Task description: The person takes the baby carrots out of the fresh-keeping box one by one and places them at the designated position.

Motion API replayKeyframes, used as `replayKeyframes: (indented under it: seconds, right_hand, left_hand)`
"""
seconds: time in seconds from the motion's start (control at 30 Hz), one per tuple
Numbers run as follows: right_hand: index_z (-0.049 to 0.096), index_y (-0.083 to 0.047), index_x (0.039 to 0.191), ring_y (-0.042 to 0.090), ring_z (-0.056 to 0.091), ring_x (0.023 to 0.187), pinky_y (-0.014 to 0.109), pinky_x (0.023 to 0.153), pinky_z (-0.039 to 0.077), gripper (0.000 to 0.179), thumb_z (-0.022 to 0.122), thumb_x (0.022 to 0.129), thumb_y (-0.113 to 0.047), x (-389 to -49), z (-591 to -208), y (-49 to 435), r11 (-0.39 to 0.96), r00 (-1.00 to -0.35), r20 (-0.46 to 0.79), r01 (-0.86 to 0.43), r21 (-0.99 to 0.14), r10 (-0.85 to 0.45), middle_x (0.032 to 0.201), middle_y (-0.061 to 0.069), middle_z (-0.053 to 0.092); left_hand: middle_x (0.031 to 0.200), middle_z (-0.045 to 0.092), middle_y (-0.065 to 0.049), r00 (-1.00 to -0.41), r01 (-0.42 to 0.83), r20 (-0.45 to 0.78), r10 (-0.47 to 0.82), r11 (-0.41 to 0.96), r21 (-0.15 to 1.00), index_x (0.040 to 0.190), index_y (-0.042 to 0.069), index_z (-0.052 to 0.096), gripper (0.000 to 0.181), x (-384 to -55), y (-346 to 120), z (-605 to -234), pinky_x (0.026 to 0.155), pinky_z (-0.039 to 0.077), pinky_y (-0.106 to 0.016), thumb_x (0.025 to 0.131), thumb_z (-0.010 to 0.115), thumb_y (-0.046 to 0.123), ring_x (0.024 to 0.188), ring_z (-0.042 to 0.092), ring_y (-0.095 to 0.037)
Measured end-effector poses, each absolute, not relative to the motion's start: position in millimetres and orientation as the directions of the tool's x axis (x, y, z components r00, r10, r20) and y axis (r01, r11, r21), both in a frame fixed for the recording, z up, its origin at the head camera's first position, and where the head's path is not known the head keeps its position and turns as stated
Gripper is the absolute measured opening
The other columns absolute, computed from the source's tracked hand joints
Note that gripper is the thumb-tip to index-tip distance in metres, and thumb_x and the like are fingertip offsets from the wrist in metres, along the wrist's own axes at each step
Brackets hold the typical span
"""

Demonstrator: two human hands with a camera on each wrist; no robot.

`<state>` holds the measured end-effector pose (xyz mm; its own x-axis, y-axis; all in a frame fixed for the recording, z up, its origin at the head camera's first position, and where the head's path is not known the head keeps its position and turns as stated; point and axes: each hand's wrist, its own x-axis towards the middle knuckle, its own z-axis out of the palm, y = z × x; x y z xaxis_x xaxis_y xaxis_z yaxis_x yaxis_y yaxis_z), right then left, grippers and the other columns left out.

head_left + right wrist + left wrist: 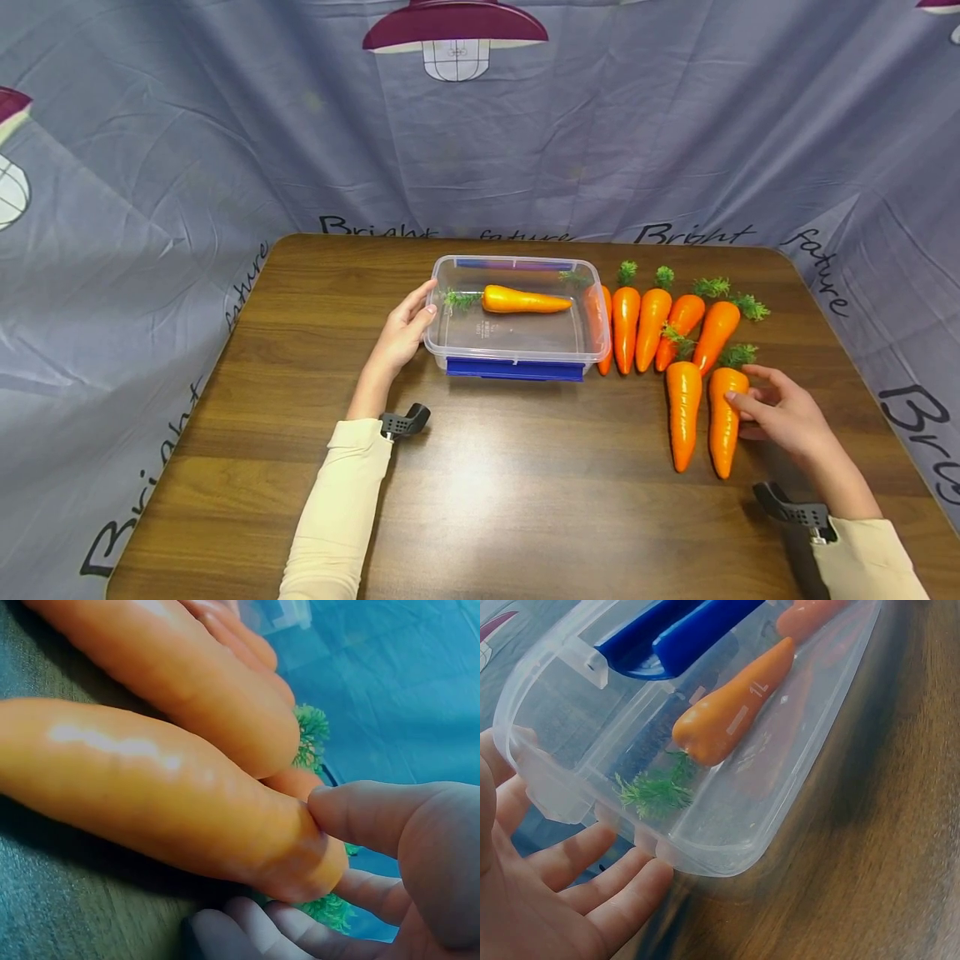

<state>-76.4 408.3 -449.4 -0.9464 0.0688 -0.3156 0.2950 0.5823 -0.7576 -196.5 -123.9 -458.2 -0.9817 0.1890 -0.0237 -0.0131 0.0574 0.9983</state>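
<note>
A clear plastic food container (517, 356) with blue side latches stands on the table. Inside it lies one orange carrot (525, 300) with a green leafy top pointing left. My left hand (403, 332) rests against the container's left end, its fingers spread and fairly straight along the outer wall in the left wrist view. At the right, my right hand (787, 412) pinches the thick top end of a carrot (180, 795), thumb on its upper side and a finger at its end. That carrot lies next to another carrot (683, 412), leafy tops pointing away from me.
Several more carrots (652, 329) lie in a row right of the container, the nearest one partly seen through its wall. The brown wooden table (480, 492) has a patterned grey-blue curtain (315, 125) around it. A black wrist mount (405, 421) is on each arm.
</note>
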Motion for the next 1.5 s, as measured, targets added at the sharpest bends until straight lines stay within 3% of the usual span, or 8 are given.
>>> replayKeyframes:
  seconds: [0.07, 0.3, 0.5, 0.67, 0.73, 0.8, 0.97, 1.5]
  right_hand:
    - [0.016, 0.015, 0.153, 0.002, 0.065, 0.074, 0.037, 0.067, 0.064, 0.076, 0.060, 0.103, -0.022, -77.2, -448.9, 408.6, 0.578, -0.947, -0.314, 0.296, -0.760, 0.071, 0.102, 0.008, 0.061]
    - [0.022, 0.017, 0.150, -0.002, 0.063, 0.068, 0.030, 0.060, 0.062, 0.076, 0.058, 0.103, -0.031, -86.8, -433.0, 413.2, 0.677, -0.955, -0.258, 0.288, -0.677, 0.148, 0.121, 0.044, 0.055]
    - [0.043, 0.010, 0.144, -0.015, 0.046, 0.073, 0.017, 0.058, 0.044, 0.066, 0.061, 0.100, -0.035, -114.2, -402.4, 402.4, 0.824, -0.979, -0.045, 0.191, -0.533, 0.198, 0.121, 0.038, 0.063]
    - [0.048, 0.001, 0.144, 0.020, 0.066, 0.092, 0.016, 0.064, 0.039, 0.059, 0.062, 0.100, -0.034, -143.7, -373.7, 365.7, 0.845, -0.992, 0.037, 0.080, -0.529, 0.117, 0.122, 0.033, 0.064]
    - [0.049, -0.001, 0.145, 0.042, 0.064, 0.106, 0.020, 0.068, 0.043, 0.057, 0.062, 0.100, -0.034, -154.6, -364.7, 346.7, 0.839, -0.996, 0.044, 0.036, -0.543, 0.072, 0.123, 0.032, 0.064]
    - [0.048, -0.003, 0.146, 0.047, 0.062, 0.112, 0.030, 0.074, 0.049, 0.057, 0.062, 0.100, -0.034, -165.1, -358.6, 327.6, 0.831, -0.999, 0.042, -0.002, -0.556, 0.025, 0.127, 0.032, 0.063]
    - [0.048, -0.007, 0.147, 0.047, 0.060, 0.119, 0.060, 0.092, 0.050, 0.056, 0.064, 0.100, -0.033, -187.9, -349.4, 280.8, 0.803, -0.996, 0.013, -0.078, -0.591, -0.087, 0.133, 0.030, 0.061]
    - [0.049, -0.009, 0.147, 0.041, 0.064, 0.119, 0.055, 0.095, 0.054, 0.057, 0.068, 0.096, -0.028, -233.1, -364.3, 179.5, 0.788, -0.930, -0.126, -0.214, -0.578, -0.346, 0.137, 0.026, 0.061]
  left_hand:
    - [0.165, 0.031, -0.022, -0.982, -0.014, -0.025, 0.189, 0.058, 0.998, 0.158, 0.010, 0.036, 0.051, -196.6, -123.8, -458.0, 0.110, 0.044, -0.061, 0.108, 0.045, 0.012, 0.148, 0.038, -0.042]
    - [0.165, 0.031, -0.022, -0.982, -0.016, -0.029, 0.187, 0.068, 0.998, 0.158, 0.011, 0.036, 0.051, -196.5, -124.0, -456.3, 0.110, 0.045, -0.061, 0.108, 0.045, 0.012, 0.148, 0.038, -0.042]
    - [0.164, 0.033, -0.023, -0.981, -0.023, -0.036, 0.189, 0.070, 0.997, 0.159, 0.011, 0.036, 0.051, -195.7, -124.2, -455.1, 0.109, 0.045, -0.062, 0.108, 0.044, 0.013, 0.148, 0.039, -0.042]
    - [0.166, 0.031, -0.018, -0.982, -0.024, -0.038, 0.183, 0.079, 0.997, 0.158, 0.013, 0.037, 0.051, -195.1, -124.6, -455.7, 0.110, 0.045, -0.061, 0.108, 0.046, 0.014, 0.149, 0.038, -0.040]
    - [0.167, 0.030, -0.016, -0.983, -0.022, -0.037, 0.180, 0.087, 0.996, 0.158, 0.013, 0.038, 0.051, -195.0, -124.7, -455.9, 0.110, 0.045, -0.061, 0.108, 0.046, 0.014, 0.149, 0.038, -0.040]
    - [0.167, 0.030, -0.017, -0.983, -0.017, -0.034, 0.180, 0.095, 0.995, 0.158, 0.013, 0.037, 0.051, -195.4, -124.6, -456.2, 0.110, 0.045, -0.061, 0.108, 0.045, 0.015, 0.150, 0.037, -0.040]
    - [0.166, 0.030, -0.019, -0.983, -0.017, -0.034, 0.181, 0.092, 0.996, 0.158, 0.013, 0.037, 0.051, -196.3, -124.2, -456.6, 0.111, 0.044, -0.060, 0.108, 0.045, 0.014, 0.150, 0.037, -0.039]
    - [0.163, 0.034, -0.023, -0.984, -0.023, -0.040, 0.174, 0.094, 0.995, 0.158, 0.014, 0.038, 0.051, -195.9, -124.8, -456.4, 0.111, 0.045, -0.062, 0.108, 0.046, 0.016, 0.148, 0.040, -0.040]
